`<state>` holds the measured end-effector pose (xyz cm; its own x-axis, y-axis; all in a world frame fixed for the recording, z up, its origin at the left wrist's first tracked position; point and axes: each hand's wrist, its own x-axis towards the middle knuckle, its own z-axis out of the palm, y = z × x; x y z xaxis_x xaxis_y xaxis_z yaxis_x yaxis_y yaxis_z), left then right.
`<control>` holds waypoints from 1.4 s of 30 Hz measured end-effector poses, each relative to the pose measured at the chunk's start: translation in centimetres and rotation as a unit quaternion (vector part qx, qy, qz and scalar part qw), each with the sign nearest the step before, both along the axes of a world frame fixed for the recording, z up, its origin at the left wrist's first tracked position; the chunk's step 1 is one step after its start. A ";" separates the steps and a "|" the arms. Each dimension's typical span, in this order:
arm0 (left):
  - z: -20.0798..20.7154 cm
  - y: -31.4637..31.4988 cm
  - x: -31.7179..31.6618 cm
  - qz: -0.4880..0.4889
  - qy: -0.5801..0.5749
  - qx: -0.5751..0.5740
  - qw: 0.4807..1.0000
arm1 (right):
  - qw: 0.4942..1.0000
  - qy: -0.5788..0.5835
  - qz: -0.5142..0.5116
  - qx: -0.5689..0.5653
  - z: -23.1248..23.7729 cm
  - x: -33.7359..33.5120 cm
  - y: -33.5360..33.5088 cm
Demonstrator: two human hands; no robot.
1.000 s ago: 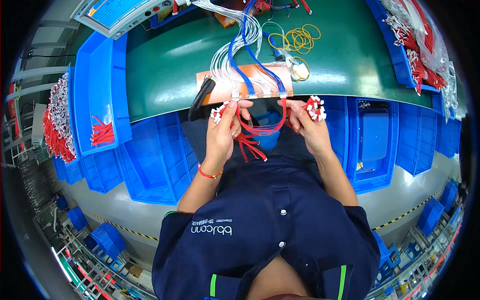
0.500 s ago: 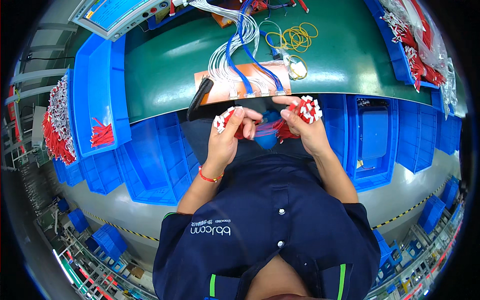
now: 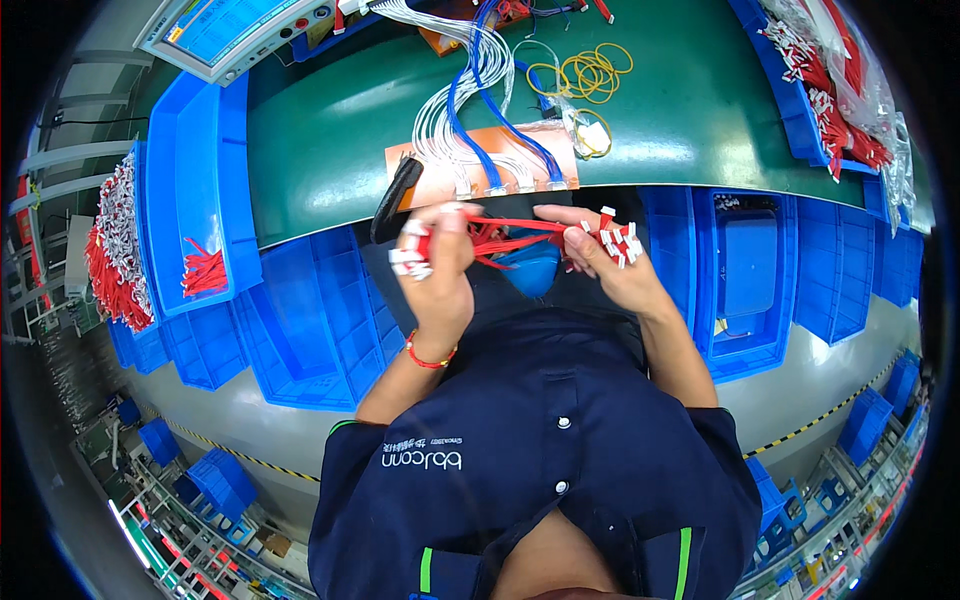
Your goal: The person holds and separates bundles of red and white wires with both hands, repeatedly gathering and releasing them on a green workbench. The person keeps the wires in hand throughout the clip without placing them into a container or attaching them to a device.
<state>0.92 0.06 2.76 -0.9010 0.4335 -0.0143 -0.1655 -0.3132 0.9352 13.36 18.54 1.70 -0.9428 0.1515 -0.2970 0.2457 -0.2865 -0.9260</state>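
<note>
The left hand (image 3: 437,275) and right hand (image 3: 610,262), at frame centre, each grip one end of a bundle of red wires (image 3: 505,238) stretched between them, white connectors (image 3: 615,240) sticking out past the fingers. Just above lies the green tabletop (image 3: 330,130) with an orange board (image 3: 480,170) carrying white and blue cables. Blue bins (image 3: 300,320) sit left and right.

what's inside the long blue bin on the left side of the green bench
The long blue bin holds a small bunch of red wires at its near end; the rest shows bare blue floor. Its far end runs under the tester box, so that part is covered.
</note>
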 end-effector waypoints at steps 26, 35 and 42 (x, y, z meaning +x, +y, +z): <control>-2.6 0.6 -0.1 0.020 -0.147 -0.047 0.988 | 0.983 -0.014 -0.151 -0.106 -2.3 -0.9 -0.5; -2.6 -0.1 -0.7 -0.050 -0.198 0.002 0.979 | 0.977 -0.004 -0.214 -0.021 -1.8 -2.0 -0.6; -2.1 -0.7 -1.4 -0.095 -0.169 -0.036 0.980 | 0.970 0.004 -0.243 -0.007 -1.6 -2.7 -1.0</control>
